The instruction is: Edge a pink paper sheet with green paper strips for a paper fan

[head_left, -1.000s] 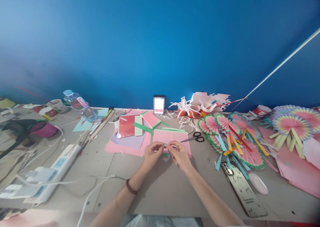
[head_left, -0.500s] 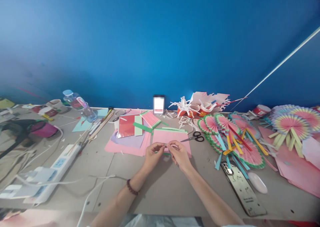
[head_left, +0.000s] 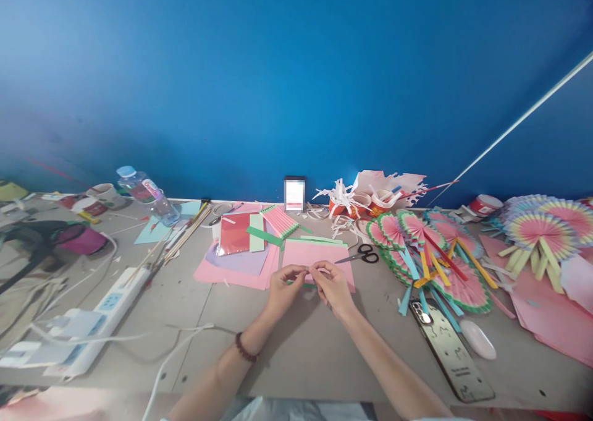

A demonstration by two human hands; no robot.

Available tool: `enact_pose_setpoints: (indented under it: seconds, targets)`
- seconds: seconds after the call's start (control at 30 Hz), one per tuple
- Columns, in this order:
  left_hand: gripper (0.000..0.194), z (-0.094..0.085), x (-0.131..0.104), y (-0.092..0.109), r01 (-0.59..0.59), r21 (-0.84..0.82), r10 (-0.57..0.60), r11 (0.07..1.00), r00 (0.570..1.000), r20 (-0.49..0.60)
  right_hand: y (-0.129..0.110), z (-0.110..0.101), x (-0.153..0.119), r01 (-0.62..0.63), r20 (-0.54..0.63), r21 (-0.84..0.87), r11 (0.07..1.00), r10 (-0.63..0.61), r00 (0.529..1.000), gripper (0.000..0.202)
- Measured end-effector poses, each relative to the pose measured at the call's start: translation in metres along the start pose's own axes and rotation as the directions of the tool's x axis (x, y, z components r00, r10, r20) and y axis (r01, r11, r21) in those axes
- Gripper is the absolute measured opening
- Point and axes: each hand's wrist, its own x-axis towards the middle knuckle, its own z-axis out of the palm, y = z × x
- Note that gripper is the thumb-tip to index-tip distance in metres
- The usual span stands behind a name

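My left hand (head_left: 286,288) and my right hand (head_left: 331,285) meet at the fingertips over the near edge of a pink sheet of paper (head_left: 319,255). Both are closed in a pinch. Whatever lies between the fingers is too small and covered to make out; a bit of green shows just below them. Green strips (head_left: 324,240) run along the sheet's far edge. Right beside the sheet lies a pair of black-handled scissors (head_left: 365,254). A pleated pink-and-green paper piece (head_left: 280,222) rests behind it, to the left.
Red and purple sheets (head_left: 241,235) lie left of my hands, with wooden sticks (head_left: 188,234) beyond. Folded paper fans (head_left: 463,279), a phone (head_left: 451,350) and a white mouse (head_left: 478,339) are at right. A power strip (head_left: 99,322) with cables is at left. A small screen (head_left: 295,195) stands against the wall.
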Motion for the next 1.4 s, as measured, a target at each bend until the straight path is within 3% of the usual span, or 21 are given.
enact_pose_setpoints:
  seconds: [0.37, 0.67, 0.93, 1.1, 1.4]
  targets:
    - [0.016, -0.002, 0.0, 0.001, -0.103, 0.162, 0.101, 0.981, 0.995, 0.023, -0.001, -0.002, 0.0, 0.007, 0.006, -0.036, 0.999, -0.007, 1.0, 0.035]
    - [0.018, -0.004, 0.001, 0.001, -0.151, 0.187, 0.143, 0.971, 0.988, 0.052, -0.002, -0.003, 0.001, 0.004, 0.014, -0.052, 0.999, -0.003, 1.0, 0.034]
    - [0.019, -0.008, 0.007, 0.001, -0.025, 0.074, 0.024, 0.997, 1.0, 0.019, 0.002, -0.001, 0.003, -0.043, 0.11, -0.043, 0.998, 0.047, 0.993, 0.034]
    - [0.018, -0.009, 0.007, 0.005, 0.025, -0.026, -0.025, 0.999, 1.0, -0.011, 0.004, -0.001, 0.004, -0.021, 0.059, -0.01, 1.0, 0.022, 0.998, 0.037]
    - [0.022, -0.008, 0.008, 0.009, 0.133, -0.195, -0.138, 0.972, 0.99, -0.012, 0.003, -0.002, 0.004, -0.067, 0.068, -0.027, 0.997, 0.069, 0.995, 0.028]
